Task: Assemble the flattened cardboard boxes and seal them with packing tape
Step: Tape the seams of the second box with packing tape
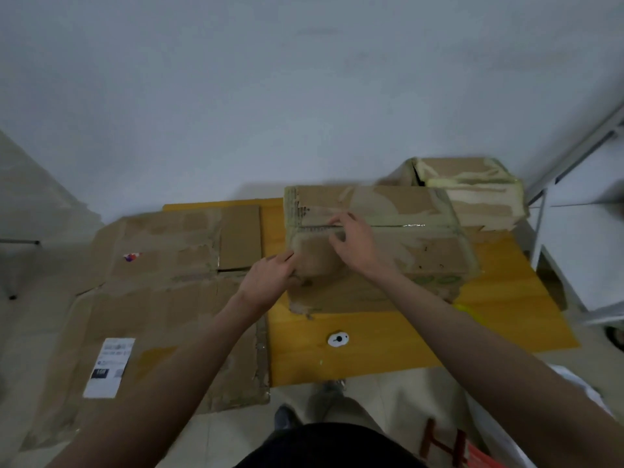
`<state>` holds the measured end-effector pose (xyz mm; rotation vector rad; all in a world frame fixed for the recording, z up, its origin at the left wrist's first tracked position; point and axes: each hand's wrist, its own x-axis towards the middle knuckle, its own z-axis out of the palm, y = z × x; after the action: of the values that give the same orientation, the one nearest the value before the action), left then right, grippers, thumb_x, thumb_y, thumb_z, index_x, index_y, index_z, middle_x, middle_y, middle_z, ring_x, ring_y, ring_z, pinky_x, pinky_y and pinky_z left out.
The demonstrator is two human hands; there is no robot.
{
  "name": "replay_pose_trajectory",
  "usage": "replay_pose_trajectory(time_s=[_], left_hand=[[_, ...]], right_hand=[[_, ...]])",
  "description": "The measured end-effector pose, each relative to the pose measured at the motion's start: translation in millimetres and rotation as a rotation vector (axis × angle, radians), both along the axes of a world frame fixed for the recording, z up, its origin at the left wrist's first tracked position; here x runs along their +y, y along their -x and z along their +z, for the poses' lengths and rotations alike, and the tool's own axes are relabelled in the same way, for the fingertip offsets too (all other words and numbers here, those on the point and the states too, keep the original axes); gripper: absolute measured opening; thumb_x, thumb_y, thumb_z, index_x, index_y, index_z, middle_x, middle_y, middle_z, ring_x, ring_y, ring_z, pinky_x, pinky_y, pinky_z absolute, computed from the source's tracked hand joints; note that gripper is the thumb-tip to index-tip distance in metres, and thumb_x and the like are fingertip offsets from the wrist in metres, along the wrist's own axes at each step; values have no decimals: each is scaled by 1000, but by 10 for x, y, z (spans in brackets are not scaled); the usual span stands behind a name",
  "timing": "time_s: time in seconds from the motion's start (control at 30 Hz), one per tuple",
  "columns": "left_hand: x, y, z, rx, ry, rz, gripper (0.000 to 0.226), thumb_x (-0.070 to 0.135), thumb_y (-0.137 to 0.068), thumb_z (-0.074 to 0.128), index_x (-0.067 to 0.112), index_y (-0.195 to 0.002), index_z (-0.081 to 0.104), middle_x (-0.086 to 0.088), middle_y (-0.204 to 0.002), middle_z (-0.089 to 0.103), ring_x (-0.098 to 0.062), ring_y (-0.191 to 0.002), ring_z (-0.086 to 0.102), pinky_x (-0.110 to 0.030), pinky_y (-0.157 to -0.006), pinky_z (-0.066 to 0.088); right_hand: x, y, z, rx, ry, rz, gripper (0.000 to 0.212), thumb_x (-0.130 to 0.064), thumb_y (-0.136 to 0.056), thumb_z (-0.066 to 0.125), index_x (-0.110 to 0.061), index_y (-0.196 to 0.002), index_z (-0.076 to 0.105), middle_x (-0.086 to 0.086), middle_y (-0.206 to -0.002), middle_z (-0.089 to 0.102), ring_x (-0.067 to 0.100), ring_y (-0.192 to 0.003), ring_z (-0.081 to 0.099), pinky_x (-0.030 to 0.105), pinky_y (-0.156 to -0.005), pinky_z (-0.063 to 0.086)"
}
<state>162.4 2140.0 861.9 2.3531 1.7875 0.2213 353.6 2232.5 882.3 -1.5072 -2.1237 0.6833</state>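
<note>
An assembled cardboard box (422,255) stands on the yellow table (371,349), its top flaps closed and a glossy strip of clear tape (412,225) along the middle seam. My right hand (358,246) rests on the top at the left end of the seam, fingers bent and spread, fingertips touching the tape line. At the box's near left corner my left hand (270,280) presses its fingers against the side. A large flattened cardboard box (162,298) lies to the left, partly hanging over the table.
A second taped-up box (472,190) stands behind at the right. A small white round fitting (338,339) sits in the tabletop near the front. A white metal frame (574,231) stands right of the table. More cardboard with red print (442,440) lies on the floor.
</note>
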Motion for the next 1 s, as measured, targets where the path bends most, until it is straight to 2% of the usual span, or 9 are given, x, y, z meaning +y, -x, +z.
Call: replay_pose_trajectory(time_s=[0.2,0.37,0.47,0.5,0.6,0.7,0.83,0.9,1.0], left_hand=[[14,0,153,-32,46,132,52,70,-90,49,21,-107,50,9,-99,56,-18,-85,61,-35,-72,51],[485,-167,264,-324,94,510,40,41,-100,53,12,-127,52,-7,-120,58,-28,-103,59,-39,-83,50],[781,-168,277,-335,181,601,30,30,-98,58,9,-118,65,-6,-97,66,-20,-77,58,-28,-61,48],[828,-164,286,-337,207,631,28,30,-96,62,9,-113,68,-6,-93,67,-20,-74,58,-28,-60,48],[892,-185,300,-382,196,751,35,31,-87,76,3,-107,73,-15,-99,73,-24,-78,66,-33,-69,52],[889,-199,294,-434,177,861,43,31,-81,82,2,-112,73,-17,-101,74,-26,-82,68,-34,-71,53],[818,-106,287,-527,147,909,43,34,-74,87,6,-106,77,-11,-102,75,-28,-94,70,-39,-84,57],[753,-40,352,-552,96,910,40,35,-72,87,9,-101,78,-8,-98,76,-26,-93,70,-41,-83,58],[700,62,557,-602,28,908,42,32,-74,87,5,-104,74,-7,-101,73,-25,-94,68,-36,-83,56]], right_hand=[[123,-825,8,-138,-60,-218,27,-14,-93,60,-19,-119,58,7,-130,49,28,-129,41,43,-110,34],[411,-1539,19,-178,76,-462,47,-19,-96,51,-11,-142,41,17,-144,35,38,-134,31,50,-109,32],[575,-1829,52,-143,242,-462,54,-19,-101,47,-4,-148,26,23,-143,35,41,-124,41,47,-93,40],[623,-1887,60,-110,306,-488,57,-19,-102,47,-4,-151,23,23,-143,36,41,-124,43,47,-93,42],[753,-1989,11,-30,435,-529,47,-24,-101,47,-4,-143,37,19,-127,52,37,-111,54,48,-90,48],[803,-2003,-57,-22,426,-522,37,-28,-100,46,-4,-129,48,14,-110,57,33,-98,57,49,-83,52],[758,-1974,-23,9,354,-518,35,-30,-101,47,-6,-126,49,12,-106,58,29,-91,56,45,-78,52],[719,-1957,47,-3,292,-494,37,-32,-102,48,-6,-127,50,8,-102,57,27,-88,55,38,-73,47],[686,-1890,222,13,199,-461,40,-34,-102,50,-6,-131,52,10,-110,60,31,-96,58,37,-76,46]])
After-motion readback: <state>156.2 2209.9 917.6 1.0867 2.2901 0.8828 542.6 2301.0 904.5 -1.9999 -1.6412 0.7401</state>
